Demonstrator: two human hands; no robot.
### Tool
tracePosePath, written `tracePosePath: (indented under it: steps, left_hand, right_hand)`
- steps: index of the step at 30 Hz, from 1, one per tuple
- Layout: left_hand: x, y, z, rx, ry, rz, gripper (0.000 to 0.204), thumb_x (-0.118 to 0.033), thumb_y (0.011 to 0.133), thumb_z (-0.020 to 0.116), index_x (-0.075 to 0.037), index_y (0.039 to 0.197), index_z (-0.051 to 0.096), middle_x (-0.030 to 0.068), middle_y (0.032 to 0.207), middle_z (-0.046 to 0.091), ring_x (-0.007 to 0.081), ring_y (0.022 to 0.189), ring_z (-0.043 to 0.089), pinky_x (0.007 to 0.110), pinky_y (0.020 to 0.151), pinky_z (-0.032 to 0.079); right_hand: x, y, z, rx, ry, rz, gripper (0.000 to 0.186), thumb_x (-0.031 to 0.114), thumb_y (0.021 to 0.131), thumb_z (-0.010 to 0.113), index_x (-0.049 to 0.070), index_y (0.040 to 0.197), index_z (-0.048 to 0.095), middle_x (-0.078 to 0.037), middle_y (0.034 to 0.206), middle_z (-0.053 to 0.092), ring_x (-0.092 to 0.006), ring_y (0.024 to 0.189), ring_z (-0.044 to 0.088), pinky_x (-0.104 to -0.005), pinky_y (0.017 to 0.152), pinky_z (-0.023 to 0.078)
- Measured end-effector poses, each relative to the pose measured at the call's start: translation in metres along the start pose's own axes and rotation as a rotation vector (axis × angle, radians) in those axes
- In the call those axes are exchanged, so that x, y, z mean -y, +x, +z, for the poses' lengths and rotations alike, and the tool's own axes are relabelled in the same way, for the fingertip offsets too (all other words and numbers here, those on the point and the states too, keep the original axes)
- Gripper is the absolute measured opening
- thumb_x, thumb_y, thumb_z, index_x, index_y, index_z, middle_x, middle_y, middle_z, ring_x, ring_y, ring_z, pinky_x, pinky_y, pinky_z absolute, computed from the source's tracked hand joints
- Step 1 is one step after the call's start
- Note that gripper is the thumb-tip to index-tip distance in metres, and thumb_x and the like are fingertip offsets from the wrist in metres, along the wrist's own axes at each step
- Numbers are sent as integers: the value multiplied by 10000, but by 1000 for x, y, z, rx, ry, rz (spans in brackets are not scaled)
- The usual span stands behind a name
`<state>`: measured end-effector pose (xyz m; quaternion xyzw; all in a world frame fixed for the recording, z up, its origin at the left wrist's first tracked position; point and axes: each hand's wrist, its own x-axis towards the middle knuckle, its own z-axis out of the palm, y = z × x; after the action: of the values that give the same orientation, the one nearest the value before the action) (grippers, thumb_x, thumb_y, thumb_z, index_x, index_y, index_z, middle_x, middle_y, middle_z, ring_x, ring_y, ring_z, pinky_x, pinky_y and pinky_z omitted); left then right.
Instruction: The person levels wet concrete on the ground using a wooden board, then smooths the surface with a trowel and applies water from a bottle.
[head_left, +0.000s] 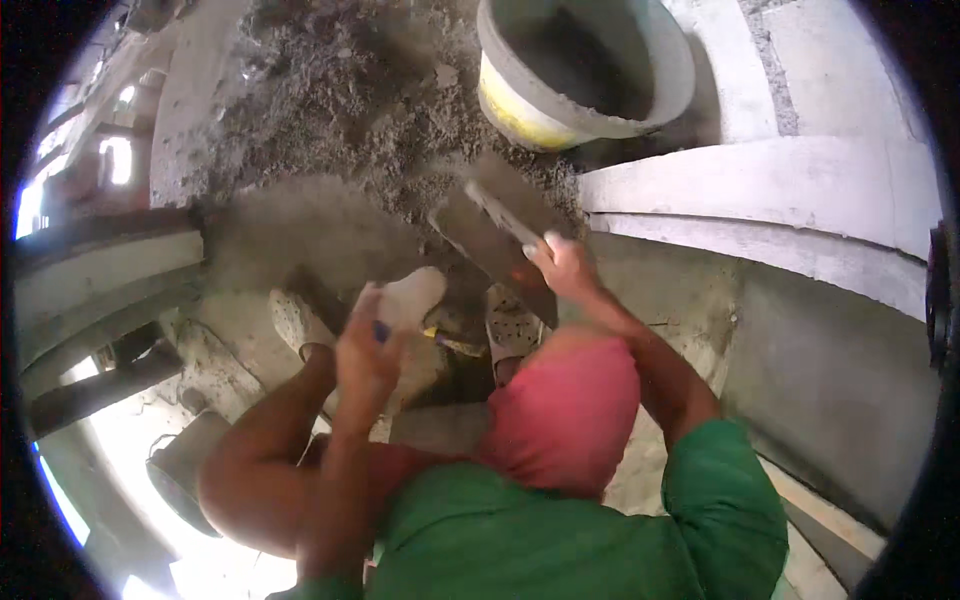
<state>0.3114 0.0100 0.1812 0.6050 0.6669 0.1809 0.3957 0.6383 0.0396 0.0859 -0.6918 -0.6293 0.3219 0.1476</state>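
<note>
My left hand (366, 345) is closed around a pale, round-ended trowel (418, 294); a bit of blue shows at the fingers. To its right, my right hand (563, 265) grips the light handle of a flat, long-bladed plastering float (495, 240), slightly blurred. The float's grey blade hangs tilted over the gritty ground, above one of my light clogs (512, 320). My other clog (298, 318) is left of the trowel. Between my feet lies a small yellow and dark thing (455, 343) whose kind I cannot make out.
A large whitish bucket (520, 105) with grey material inside stands at the far right. Loose grey rubble (350, 100) covers the far ground. Pale boards or blocks (760, 190) edge the right, a low ledge (110, 275) the left. A dark container (190, 455) is at the lower left.
</note>
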Motion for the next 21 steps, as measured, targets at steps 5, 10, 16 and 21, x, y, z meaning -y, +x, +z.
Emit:
tracePosePath:
  steps: [5,10,16,21]
  left_hand:
    - [-62,-27,-101,-94,-60,-183,633,-95,762,666,18,1359,486,210,1161,646,269,1090,620,366,955,471]
    - [-106,-24,-185,-170,216,-412,651,-298,736,674,-25,1313,546,165,1294,566,279,1211,524,392,1056,382]
    - [-89,12,-187,-153,188,-349,694,-277,713,701,-25,1337,529,158,1296,569,269,1187,534,374,1037,404]
    - [-74,16,-203,-177,87,-242,663,-103,674,641,-73,1330,553,115,1253,613,241,1141,573,353,1011,423]
  right_hand:
    - [-133,-94,21,101,-96,178,338,341,922,612,22,866,517,-243,716,570,-418,646,590,-469,573,451]
    - [-189,-108,44,33,-172,186,341,358,922,604,30,879,520,-228,734,599,-427,683,606,-472,598,479]
    - [-122,19,88,98,-176,-64,335,352,907,620,22,903,558,-250,755,626,-446,733,617,-505,631,489]
    - [-77,65,100,171,-211,-59,331,351,898,627,24,883,573,-247,798,638,-442,760,623,-514,672,498]
